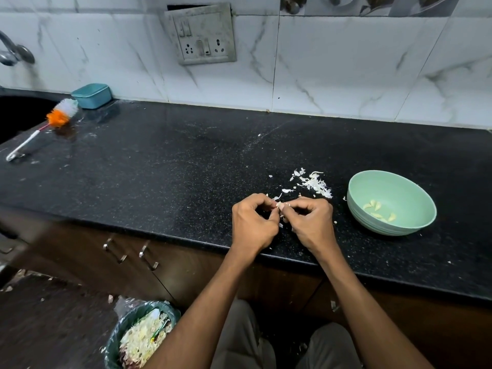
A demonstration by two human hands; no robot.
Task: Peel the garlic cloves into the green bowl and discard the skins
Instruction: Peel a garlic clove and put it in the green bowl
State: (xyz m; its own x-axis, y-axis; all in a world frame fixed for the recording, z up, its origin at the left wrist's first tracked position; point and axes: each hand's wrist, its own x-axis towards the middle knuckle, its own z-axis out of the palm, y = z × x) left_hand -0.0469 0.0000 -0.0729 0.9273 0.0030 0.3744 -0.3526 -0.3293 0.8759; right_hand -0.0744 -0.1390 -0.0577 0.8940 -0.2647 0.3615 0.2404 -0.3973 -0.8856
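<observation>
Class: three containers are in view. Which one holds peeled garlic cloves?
The green bowl right of the hands; the teal box sits by the wall, the bin holds scraps.

Home kitchen, lived-in. Black speckled stone surface runs along a wall of white marble-look tiles, with a grimy switch-and-socket plate set into them. At far left a dark sink under a metal tap; beside it a bottle brush with orange and white bristles and a teal lidded box. Below the surface, dark wood cabinet doors with metal handles. On the floor, a lined waste bin full of peelings. Garlic skins scattered near a green bowl.
</observation>
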